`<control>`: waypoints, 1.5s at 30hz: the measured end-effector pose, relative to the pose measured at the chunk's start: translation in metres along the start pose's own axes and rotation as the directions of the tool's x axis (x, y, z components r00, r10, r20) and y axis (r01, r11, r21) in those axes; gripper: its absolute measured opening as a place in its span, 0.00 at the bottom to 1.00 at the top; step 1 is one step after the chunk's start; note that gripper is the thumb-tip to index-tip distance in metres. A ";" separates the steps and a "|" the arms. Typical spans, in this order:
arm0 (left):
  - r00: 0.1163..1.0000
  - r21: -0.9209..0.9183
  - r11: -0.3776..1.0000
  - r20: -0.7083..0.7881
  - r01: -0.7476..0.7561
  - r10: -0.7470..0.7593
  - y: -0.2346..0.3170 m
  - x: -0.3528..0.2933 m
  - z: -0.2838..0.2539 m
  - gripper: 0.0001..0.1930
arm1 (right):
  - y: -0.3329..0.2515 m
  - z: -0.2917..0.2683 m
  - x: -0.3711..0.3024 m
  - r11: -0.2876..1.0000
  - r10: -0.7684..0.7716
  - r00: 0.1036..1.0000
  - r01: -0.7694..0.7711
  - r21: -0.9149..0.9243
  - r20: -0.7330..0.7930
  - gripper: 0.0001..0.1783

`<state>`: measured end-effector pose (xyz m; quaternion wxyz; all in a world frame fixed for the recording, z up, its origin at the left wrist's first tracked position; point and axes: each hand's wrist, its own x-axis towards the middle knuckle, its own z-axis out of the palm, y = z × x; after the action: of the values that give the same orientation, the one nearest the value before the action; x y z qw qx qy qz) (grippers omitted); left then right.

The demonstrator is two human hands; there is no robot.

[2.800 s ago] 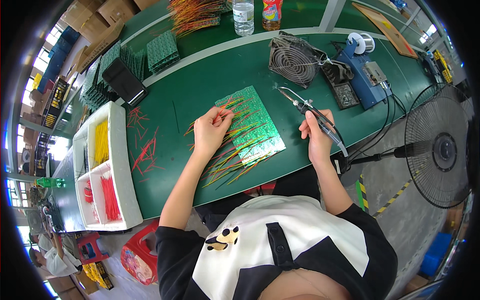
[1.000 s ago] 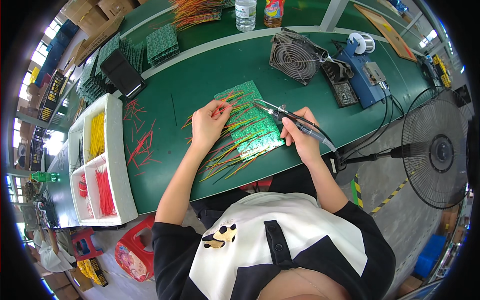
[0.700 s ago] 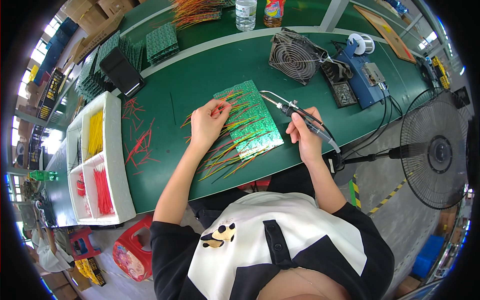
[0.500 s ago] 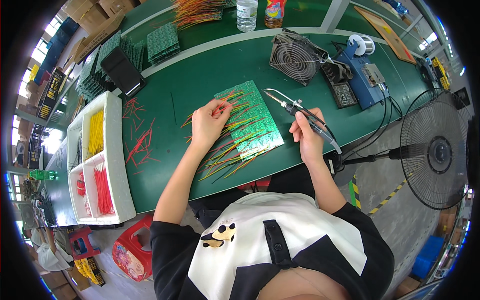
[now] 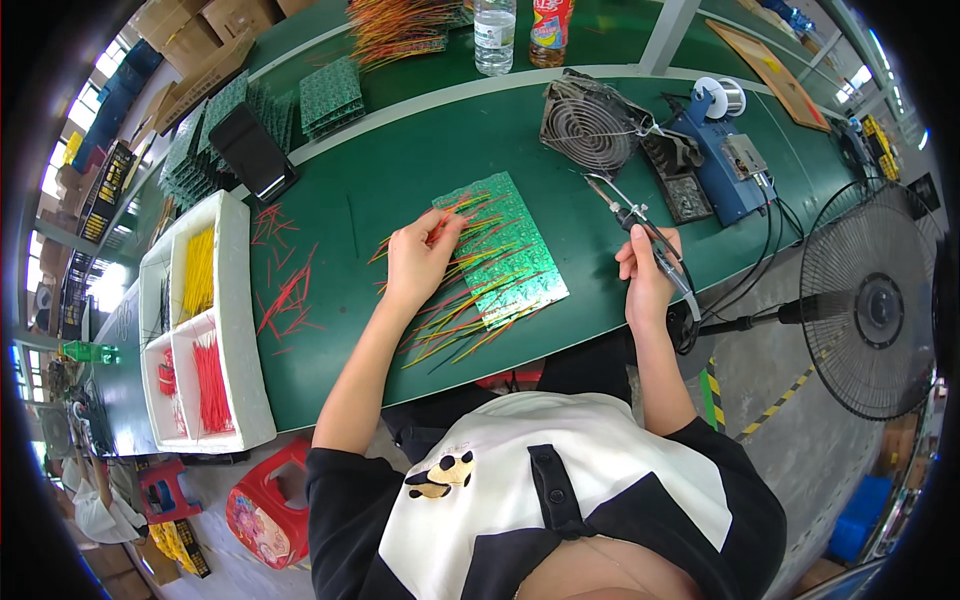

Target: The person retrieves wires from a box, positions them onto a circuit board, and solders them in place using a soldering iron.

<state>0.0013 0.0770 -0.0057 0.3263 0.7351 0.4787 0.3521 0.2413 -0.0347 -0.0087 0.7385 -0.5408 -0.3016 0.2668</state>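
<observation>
A green circuit board panel (image 5: 525,255) lies on the green bench, with several red, yellow and dark wires (image 5: 440,325) sticking out over its left and near edges. At the board's upper left, my left hand (image 5: 420,262) is closed in a pinch on a thin red wire; the fingers partly hide it. My right hand (image 5: 650,280) grips a soldering iron (image 5: 630,217) with a thin metal solder-feed tube alongside. The iron's tip points up and left, off the board's right side, touching nothing that I can see.
Left stands a white foam box (image 5: 258,390) of yellow and red wires, beside loose red wire pieces (image 5: 290,295). Behind are a phone (image 5: 250,150) and stacked boards (image 5: 330,97). A small fan (image 5: 590,125), blue solder station (image 5: 722,165) and solder reel (image 5: 733,97) sit back right.
My right hand has drawn the soldering iron to the right, away from the board. My left hand stays pinched near the same spot. The whole view has shifted slightly.
</observation>
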 end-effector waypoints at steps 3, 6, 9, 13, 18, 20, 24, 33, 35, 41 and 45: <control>0.998 -0.046 0.997 -0.016 -0.062 0.062 0.000 0.001 -0.005 0.10 | -0.001 0.001 0.000 0.999 -0.018 1.000 0.017 0.048 0.025 0.11; 0.855 0.282 0.864 -0.203 -0.417 0.478 -0.004 0.004 -0.013 0.10 | -0.001 0.000 -0.001 0.999 -0.021 1.000 0.020 0.044 0.019 0.11; 0.945 0.068 0.970 -0.216 -0.235 0.245 0.017 -0.003 -0.018 0.15 | 0.002 -0.004 0.000 0.999 -0.039 0.999 0.040 0.029 -0.007 0.10; 0.991 -0.058 0.997 -0.129 -0.048 0.041 0.024 -0.019 -0.021 0.11 | 0.000 0.000 0.000 0.998 -0.032 0.999 0.034 0.054 -0.023 0.10; 0.998 -0.245 0.969 -0.065 -0.042 0.027 0.007 -0.021 -0.015 0.08 | 0.000 0.001 0.001 0.999 -0.016 1.000 0.017 0.046 -0.024 0.10; 0.998 -0.315 0.948 -0.062 -0.043 0.025 0.009 -0.021 -0.013 0.06 | 0.000 0.001 0.001 0.999 -0.017 1.000 0.018 0.038 -0.024 0.10; 0.999 -0.427 0.904 -0.029 0.026 -0.042 0.012 -0.022 -0.009 0.05 | 0.000 0.000 0.001 0.998 -0.019 0.999 0.021 0.054 -0.051 0.10; 0.994 -0.286 0.954 0.077 0.091 -0.072 0.017 -0.026 0.003 0.07 | 0.002 -0.001 0.001 0.997 -0.043 0.997 0.047 0.063 -0.068 0.10; 0.992 -0.263 0.958 0.088 0.111 -0.091 0.020 -0.025 0.004 0.06 | 0.003 -0.002 0.001 0.996 -0.046 0.996 0.051 0.069 -0.078 0.10; 0.999 -0.329 0.943 0.009 -0.046 0.052 0.015 -0.019 0.008 0.05 | 0.002 0.000 0.001 0.998 -0.026 0.998 0.029 0.058 -0.058 0.10; 0.999 -0.168 0.985 -0.016 -0.046 0.044 0.023 -0.020 0.017 0.04 | -0.001 -0.001 -0.001 0.997 -0.030 0.999 0.032 0.063 -0.037 0.10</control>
<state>0.0198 0.0482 -0.0003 0.3761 0.7134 0.4328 0.4029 0.2415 -0.0359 -0.0084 0.7648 -0.5169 -0.2880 0.2549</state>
